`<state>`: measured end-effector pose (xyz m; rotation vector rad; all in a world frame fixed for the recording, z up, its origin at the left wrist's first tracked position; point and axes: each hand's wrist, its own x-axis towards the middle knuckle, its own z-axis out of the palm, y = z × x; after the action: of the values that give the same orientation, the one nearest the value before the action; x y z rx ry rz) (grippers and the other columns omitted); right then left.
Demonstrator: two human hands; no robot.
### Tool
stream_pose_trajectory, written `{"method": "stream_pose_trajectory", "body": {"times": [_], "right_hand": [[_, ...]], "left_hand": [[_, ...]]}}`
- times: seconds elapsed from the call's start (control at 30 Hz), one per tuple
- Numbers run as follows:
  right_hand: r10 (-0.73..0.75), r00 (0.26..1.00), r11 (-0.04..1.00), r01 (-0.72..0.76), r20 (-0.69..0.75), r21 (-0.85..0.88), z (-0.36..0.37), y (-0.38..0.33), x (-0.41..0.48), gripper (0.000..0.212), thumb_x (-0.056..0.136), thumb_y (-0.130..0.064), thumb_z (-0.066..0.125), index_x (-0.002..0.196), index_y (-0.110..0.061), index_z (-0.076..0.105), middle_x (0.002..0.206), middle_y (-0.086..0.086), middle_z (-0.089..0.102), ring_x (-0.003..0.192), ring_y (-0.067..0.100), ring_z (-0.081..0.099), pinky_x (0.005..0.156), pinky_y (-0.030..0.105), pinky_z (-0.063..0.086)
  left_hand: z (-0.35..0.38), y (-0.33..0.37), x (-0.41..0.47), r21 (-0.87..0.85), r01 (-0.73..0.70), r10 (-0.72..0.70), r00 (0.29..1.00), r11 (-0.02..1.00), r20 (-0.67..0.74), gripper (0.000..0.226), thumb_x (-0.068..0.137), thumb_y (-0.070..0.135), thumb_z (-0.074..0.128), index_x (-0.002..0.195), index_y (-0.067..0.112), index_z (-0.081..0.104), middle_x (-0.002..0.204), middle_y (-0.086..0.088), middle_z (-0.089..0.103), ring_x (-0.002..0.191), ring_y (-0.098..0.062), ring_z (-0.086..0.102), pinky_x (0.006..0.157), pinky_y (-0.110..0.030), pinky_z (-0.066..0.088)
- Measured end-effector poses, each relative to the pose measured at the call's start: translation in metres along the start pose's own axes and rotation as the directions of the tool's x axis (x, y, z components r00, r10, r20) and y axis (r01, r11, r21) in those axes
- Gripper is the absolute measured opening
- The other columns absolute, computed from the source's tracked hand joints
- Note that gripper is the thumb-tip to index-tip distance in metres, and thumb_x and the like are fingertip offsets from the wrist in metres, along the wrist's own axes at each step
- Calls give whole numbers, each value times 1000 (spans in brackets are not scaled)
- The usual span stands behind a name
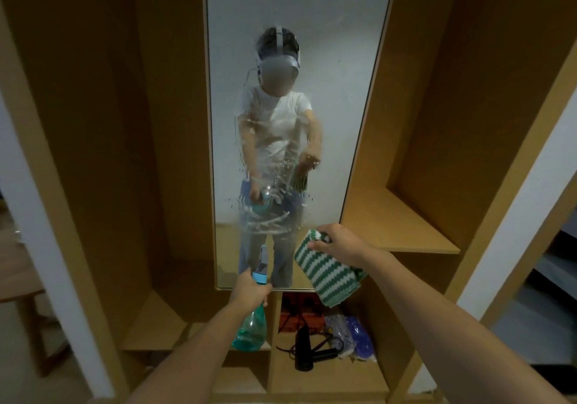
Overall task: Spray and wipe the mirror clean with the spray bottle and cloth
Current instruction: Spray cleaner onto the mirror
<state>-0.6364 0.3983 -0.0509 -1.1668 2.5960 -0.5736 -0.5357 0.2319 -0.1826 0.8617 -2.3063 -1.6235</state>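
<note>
While the mirror (296,29) in the wooden cabinet (421,122) carries spray streaks across its lower middle, wiping should start above them and work down in overlapping strokes. Right hand (338,244) grips the striped cloth (327,272), bunched, just before the glass; left hand (249,289) is wrapped around the spray bottle (251,325) neck, nozzle aimed at the mirror. No readable writing shows.

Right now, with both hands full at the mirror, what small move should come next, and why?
Probably bring the right hand with the striped cloth up onto the wet streaks and wipe. The mirror already shows spray there, and the left hand holds the spray bottle low.
</note>
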Motion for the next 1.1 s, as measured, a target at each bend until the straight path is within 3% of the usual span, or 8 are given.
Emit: {"method": "stream_pose_trajectory", "body": {"times": [0.17, 0.27, 0.37, 0.53, 0.67, 0.8, 0.93, 1.1], "right_hand": [[23, 1000, 1000, -23, 1, 21, 2, 4, -5, 29, 92, -41, 53, 100, -13, 59, 90, 8, 64, 80, 23, 62, 66, 34, 46], [20, 1000, 999, -20, -22, 27, 1, 9, -11, 31, 93, -39, 53, 111, -14, 56, 95, 13, 65, 85, 28, 63, 71, 40, 50], [43, 999, 999, -42, -15, 22, -1, 16, -16, 19, 93, -39, 52, 99, -21, 54, 77, 3, 59, 67, 18, 56, 58, 30, 41], [114, 993, 993, -114, -10, 19, -6, 32, -26, 25, 93, -40, 52, 91, -16, 53, 66, -5, 48, 56, 9, 46, 50, 23, 31], [128, 992, 992, -128, -16, 4, -11, 47, -34, 26, 94, -40, 51, 72, -31, 40, 65, -9, 45, 55, 5, 41, 50, 23, 29], [144, 989, 989, -144, -24, -12, -16, 58, -40, 27, 94, -40, 51, 71, -34, 38, 67, -10, 44, 58, 4, 41, 51, 23, 29], [135, 991, 991, -136, -18, -6, -20, 66, -40, 23, 94, -39, 50, 76, -28, 43, 66, -9, 43, 56, 5, 40, 51, 24, 29], [124, 992, 992, -123, -6, 31, -26, 78, -38, 18, 95, -38, 50, 87, -22, 48, 66, -8, 45, 56, 5, 42, 50, 22, 30]], "left_hand": [[6, 1, 1, -5, 38, -38, 999, 999, 15, 18, 82, 3, 59, 98, 4, 51, 62, -5, 56, 50, -16, 55, 56, -27, 48], [13, 3, 1, -2, 38, -38, 998, 999, 53, 14, 79, 1, 59, 90, 4, 51, 59, -5, 55, 51, -18, 55, 64, -33, 50], [21, 9, 2, -17, 7, -6, 994, 1000, 110, 18, 77, 0, 61, 85, 11, 49, 60, -5, 55, 57, -22, 55, 71, -41, 52], [44, 26, 1, -34, -40, 45, 989, 999, 142, 22, 79, -4, 58, 85, 12, 45, 58, -4, 50, 48, -14, 49, 48, -22, 41], [61, 32, 3, -42, -45, 50, 989, 998, 139, 24, 81, -1, 60, 98, 10, 47, 62, -4, 51, 49, -14, 51, 47, -21, 41], [72, 33, 5, -9, -31, 31, 993, 999, 112, 23, 81, 4, 61, 97, 10, 46, 63, -5, 53, 50, -15, 52, 53, -27, 46], [77, 30, 8, 43, -12, 10, 999, 999, 43, 21, 80, 9, 64, 83, 16, 44, 69, -6, 55, 56, -18, 56, 72, -40, 54], [80, 35, 10, 24, 8, -8, 1000, 1000, -21, 20, 81, 10, 63, 91, 14, 45, 71, -4, 54, 55, -16, 55, 69, -38, 53]]}}
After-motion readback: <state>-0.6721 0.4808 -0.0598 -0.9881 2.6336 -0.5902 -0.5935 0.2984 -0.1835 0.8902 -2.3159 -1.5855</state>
